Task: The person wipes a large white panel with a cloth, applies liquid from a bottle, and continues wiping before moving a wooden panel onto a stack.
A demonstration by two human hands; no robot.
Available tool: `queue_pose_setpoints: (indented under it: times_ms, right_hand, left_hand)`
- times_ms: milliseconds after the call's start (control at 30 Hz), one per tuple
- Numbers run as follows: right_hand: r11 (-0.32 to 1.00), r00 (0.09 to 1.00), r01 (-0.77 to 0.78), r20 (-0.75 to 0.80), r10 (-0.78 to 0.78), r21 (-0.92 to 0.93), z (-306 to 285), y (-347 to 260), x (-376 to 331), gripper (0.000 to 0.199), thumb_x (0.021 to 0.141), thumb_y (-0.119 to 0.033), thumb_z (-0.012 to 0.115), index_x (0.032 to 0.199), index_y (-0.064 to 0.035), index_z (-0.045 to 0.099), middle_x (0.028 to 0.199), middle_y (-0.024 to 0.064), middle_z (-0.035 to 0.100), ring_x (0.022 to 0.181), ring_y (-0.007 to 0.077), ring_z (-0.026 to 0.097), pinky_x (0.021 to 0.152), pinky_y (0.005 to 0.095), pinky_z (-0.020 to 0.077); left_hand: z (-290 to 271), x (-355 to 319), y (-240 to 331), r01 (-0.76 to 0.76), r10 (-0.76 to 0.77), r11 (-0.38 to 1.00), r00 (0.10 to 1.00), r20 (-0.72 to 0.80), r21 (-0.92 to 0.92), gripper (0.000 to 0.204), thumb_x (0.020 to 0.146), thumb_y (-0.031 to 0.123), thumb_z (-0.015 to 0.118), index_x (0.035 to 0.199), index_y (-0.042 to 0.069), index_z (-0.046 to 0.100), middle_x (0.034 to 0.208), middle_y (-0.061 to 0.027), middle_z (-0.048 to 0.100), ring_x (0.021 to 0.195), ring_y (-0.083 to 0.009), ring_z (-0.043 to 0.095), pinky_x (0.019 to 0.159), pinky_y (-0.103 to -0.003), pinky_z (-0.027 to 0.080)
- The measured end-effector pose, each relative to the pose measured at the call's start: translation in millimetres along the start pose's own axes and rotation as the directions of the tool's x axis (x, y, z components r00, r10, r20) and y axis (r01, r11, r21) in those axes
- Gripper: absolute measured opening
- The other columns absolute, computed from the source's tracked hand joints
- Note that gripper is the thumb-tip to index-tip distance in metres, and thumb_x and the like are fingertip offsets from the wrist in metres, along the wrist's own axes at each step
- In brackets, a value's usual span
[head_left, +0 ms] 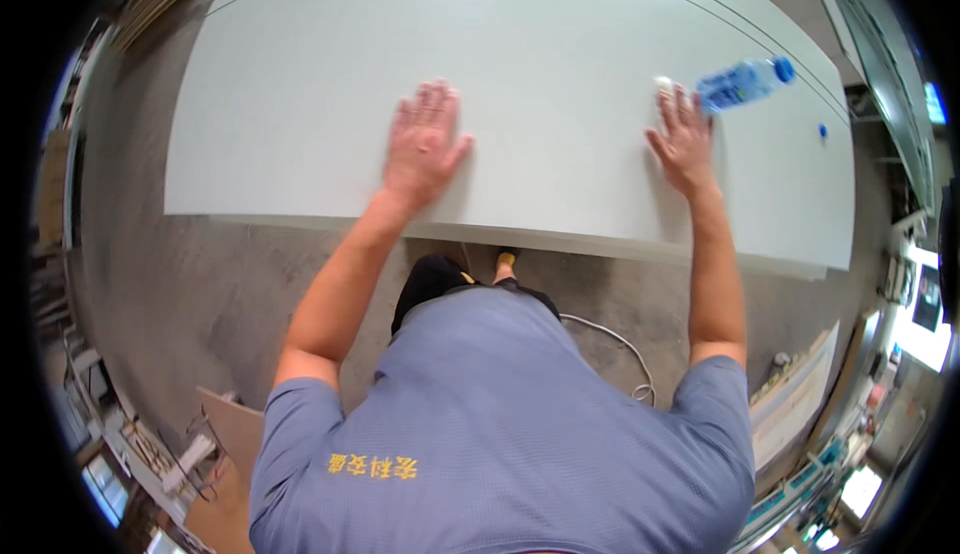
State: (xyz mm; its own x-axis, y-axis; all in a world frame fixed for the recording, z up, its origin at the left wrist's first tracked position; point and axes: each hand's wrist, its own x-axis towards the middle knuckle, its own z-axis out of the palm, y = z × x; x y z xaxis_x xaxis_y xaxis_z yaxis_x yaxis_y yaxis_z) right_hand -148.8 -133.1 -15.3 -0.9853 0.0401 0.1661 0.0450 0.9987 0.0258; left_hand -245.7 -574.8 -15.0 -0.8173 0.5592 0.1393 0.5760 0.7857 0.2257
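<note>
A large pale grey-white panel (300, 124) lies flat in front of me, its near edge running left to right. My left hand (422, 142) rests palm down on it, fingers spread, holding nothing. My right hand (683, 137) also lies flat on the panel, farther right, fingers apart. A small white object (663, 83) sits just beyond the right fingertips; I cannot tell whether they touch it. A clear plastic bottle with a blue label and blue cap (745, 82) lies on its side right beside that hand.
A small blue cap-like piece (822, 132) lies on the panel near its right end. A white cable (615, 339) curls on the concrete floor by my feet. Boards lean at the lower left (235, 424) and right (795, 394). Machinery lines the right side.
</note>
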Motion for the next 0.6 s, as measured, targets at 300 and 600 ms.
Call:
queue_pose_setpoints:
  times_ms: [300, 600]
  right_hand:
    - [0.993, 1.000, 0.000, 0.025, -0.003, 0.116, 4, -53, 16, 0.090, 0.104, -0.066, 0.037, 0.160, 0.0051, 0.030, 0.169, 0.0210, 0.027, 0.159, 0.0351, 0.018, 0.129, 0.0496, 0.0109]
    - [0.963, 0.957, 0.263, 0.112, -0.267, 0.056, 12, -412, 183, 0.086, 0.100, -0.049, 0.051, 0.156, 0.0118, 0.031, 0.167, 0.0260, 0.026, 0.158, 0.0385, 0.020, 0.131, 0.0467, 0.0109]
  left_hand:
    - [-23, -36, -52, -0.149, 0.180, 0.971, 0.971, 0.157, -0.187, 0.079, 0.105, 0.051, 0.046, 0.164, 0.004, 0.024, 0.173, -0.0165, 0.017, 0.161, -0.0290, 0.012, 0.131, -0.047, 0.007]
    - [-112, -113, -514, 0.446, -0.426, 0.895, 0.867, -0.259, 0.019, 0.075, 0.097, 0.045, 0.062, 0.155, 0.001, 0.042, 0.161, -0.0223, 0.041, 0.151, -0.0375, 0.036, 0.126, -0.053, 0.023]
